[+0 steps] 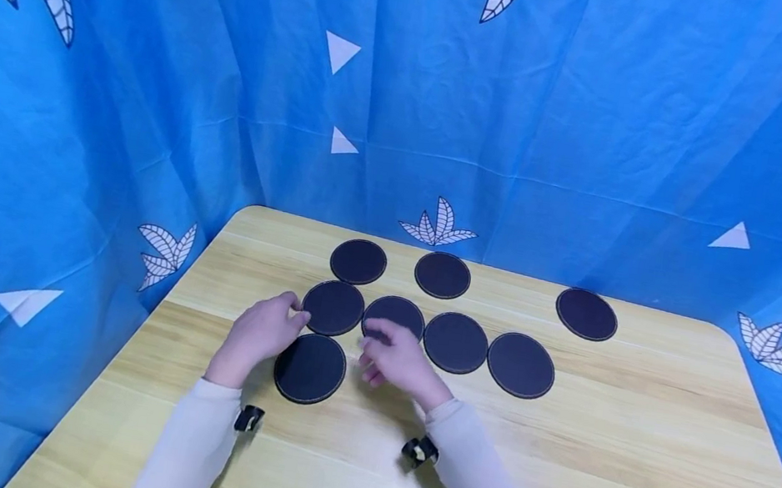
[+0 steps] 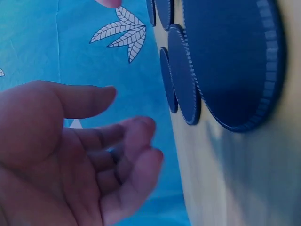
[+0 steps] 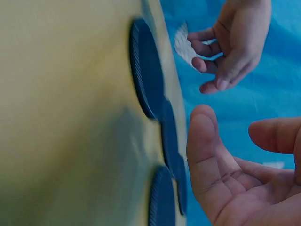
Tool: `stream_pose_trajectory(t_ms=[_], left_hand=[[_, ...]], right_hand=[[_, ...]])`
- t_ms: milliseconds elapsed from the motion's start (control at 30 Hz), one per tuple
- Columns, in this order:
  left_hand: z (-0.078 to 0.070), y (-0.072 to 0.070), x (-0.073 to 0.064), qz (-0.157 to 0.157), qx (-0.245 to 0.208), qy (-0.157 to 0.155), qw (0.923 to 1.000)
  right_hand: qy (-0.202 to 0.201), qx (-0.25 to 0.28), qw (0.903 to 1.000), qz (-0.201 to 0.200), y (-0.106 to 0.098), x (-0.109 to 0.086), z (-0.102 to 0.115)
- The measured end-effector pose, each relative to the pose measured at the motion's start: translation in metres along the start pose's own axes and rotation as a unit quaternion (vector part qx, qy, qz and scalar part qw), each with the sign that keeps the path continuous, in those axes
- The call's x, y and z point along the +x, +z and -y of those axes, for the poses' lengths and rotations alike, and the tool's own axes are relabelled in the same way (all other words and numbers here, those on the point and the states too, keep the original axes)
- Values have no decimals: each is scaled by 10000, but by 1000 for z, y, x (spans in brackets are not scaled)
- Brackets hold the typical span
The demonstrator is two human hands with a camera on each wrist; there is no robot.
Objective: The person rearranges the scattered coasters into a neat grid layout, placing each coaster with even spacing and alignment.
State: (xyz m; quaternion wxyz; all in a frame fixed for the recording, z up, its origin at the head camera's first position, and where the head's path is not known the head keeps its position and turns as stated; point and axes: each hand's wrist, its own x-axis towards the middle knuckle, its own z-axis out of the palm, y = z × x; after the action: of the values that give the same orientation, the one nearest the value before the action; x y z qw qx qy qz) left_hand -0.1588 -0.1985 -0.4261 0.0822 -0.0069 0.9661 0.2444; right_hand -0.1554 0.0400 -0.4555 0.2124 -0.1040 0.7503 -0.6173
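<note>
Several dark round coasters with stitched rims lie flat on the wooden table. My left hand [image 1: 264, 335] is over the left side of the group, beside the front coaster [image 1: 310, 369] and the left coaster [image 1: 333, 308] of the middle row. Its fingers are loosely bent and hold nothing, as the left wrist view shows. My right hand [image 1: 402, 360] hovers in front of another middle-row coaster [image 1: 396, 312], partly covering it. Thumb and fingers stand apart there, with nothing between them in the right wrist view. Two more coasters, one [image 1: 455, 343] beside another [image 1: 520, 365], continue the row rightward.
Along the table's [image 1: 628, 482] back edge lie three coasters: a left one [image 1: 358, 262], a middle one [image 1: 443, 275] and one set farther right [image 1: 586, 314]. A blue curtain [image 1: 413, 95] with white leaf and triangle prints hangs behind and at both sides.
</note>
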Motion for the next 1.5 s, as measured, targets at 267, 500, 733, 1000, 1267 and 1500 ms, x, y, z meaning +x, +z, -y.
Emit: stream_pose_trajectory(t_ms=[267,500,733,1000,1267,1500], left_hand=[[-15,-8,52,39,-620,570,9964],[-29,-10,106,-201,-533,611,9965],[-41,1,136,394,-117,114,9991],[-51,13,152,460,-61,-610,9971],[-34,9,158,446,-1368,-688,9872],[-32,9,154,-25,-2307,-524,9716]], right_hand=[[208,-263,9980,-532,-38,38,15],[623,243,9955,-667,-72,79,21],[1314,951,9865,-241,-75,109,27],[1447,1231,9806,-477,-58,132,30],[1732,2188,9550,-1004,-58,145,25],[1568,2429,9452,-1517,-51,148,19]])
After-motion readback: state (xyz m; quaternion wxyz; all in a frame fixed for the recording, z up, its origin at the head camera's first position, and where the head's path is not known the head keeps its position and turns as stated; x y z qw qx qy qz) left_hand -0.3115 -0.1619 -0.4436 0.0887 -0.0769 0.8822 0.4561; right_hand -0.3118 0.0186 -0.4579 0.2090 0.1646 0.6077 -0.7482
